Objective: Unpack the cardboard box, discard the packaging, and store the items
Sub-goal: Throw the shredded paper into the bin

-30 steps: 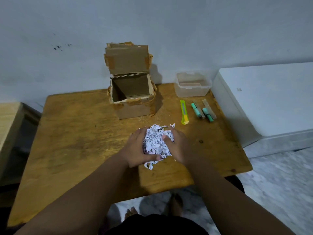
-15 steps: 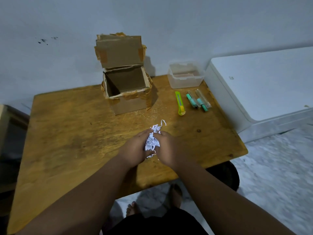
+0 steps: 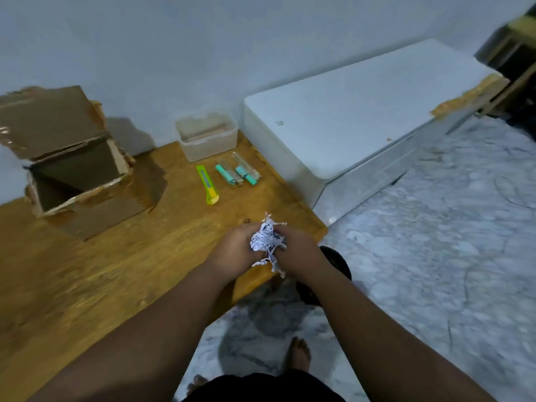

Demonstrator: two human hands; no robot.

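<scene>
1. Grip: my left hand and right hand are cupped together, both closed on one wad of shredded paper. Loose strips poke out above and hang below my palms.
2. Position: the wad sits over the near right corner of the table, at its edge.
3. Below and just right of my hands: a dark round object on the floor, mostly hidden by my right arm; possibly a bin, I cannot tell.
4. Handling note: I judge the step to be discarding the packing. Keep both palms pressed so no strips fall, carry low, and open only once over the receptacle.
5. On the table, beyond my hands: a cutter and two teal-capped tubes, lying side by side.
6. Behind them: a clear tub, open and not yet holding these items.
7. Far left: the box, flap up, apparently empty.
</scene>
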